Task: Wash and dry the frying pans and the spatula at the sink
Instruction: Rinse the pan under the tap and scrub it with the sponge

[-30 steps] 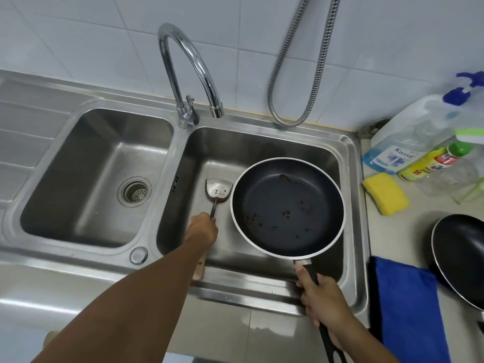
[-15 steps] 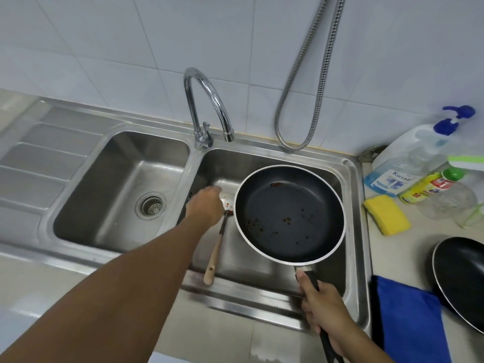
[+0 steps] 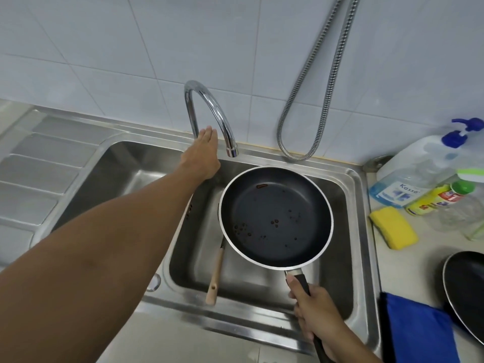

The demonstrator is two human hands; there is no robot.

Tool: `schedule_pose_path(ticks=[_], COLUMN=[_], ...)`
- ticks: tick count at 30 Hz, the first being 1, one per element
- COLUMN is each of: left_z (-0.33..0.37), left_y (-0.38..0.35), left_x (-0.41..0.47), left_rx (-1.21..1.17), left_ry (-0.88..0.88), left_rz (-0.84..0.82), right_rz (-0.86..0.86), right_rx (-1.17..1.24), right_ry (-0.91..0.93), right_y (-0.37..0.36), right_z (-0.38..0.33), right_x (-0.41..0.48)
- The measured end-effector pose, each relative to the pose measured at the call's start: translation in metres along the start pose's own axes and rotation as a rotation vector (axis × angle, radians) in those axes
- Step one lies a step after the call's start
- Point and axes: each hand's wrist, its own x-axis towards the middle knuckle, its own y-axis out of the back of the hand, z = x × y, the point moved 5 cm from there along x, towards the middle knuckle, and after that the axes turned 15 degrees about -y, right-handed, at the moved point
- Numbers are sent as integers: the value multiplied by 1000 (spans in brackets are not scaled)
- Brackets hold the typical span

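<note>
My right hand (image 3: pixel 318 318) grips the black handle of a dark frying pan (image 3: pixel 276 217) with dried brown specks, holding it level over the right sink basin (image 3: pixel 337 184). My left hand (image 3: pixel 203 150) stretches out with straight fingers to the base of the chrome tap (image 3: pixel 209 113), covering its lever. The spatula (image 3: pixel 216 273) lies in the right basin, wooden handle toward me, its metal blade hidden under the pan. A second black pan (image 3: pixel 466 292) sits on the counter at the right edge.
A yellow sponge (image 3: pixel 392 227), a blue-pump soap bottle (image 3: pixel 413 174) and a yellow bottle (image 3: pixel 434 199) stand on the right counter. A blue cloth (image 3: pixel 416 334) lies near the front. The left basin (image 3: pixel 117 166), a draining board (image 3: pixel 31 174) and a hanging metal hose (image 3: pixel 311 100) are also here.
My left hand let go of the spatula, which now lies in the basin, and moved up and back to the tap's base. The pan stayed over the right basin.
</note>
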Motion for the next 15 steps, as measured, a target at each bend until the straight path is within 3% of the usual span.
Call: schedule_pose_path(ticks=[15], left_z=[1], left_y=[5], left_x=[-29], left_rx=[-90], left_ry=[29], left_rz=[81], right_rz=[-53], right_rx=[32], right_ry=[-28], right_y=[-14], right_z=[-20], right_x=[-6])
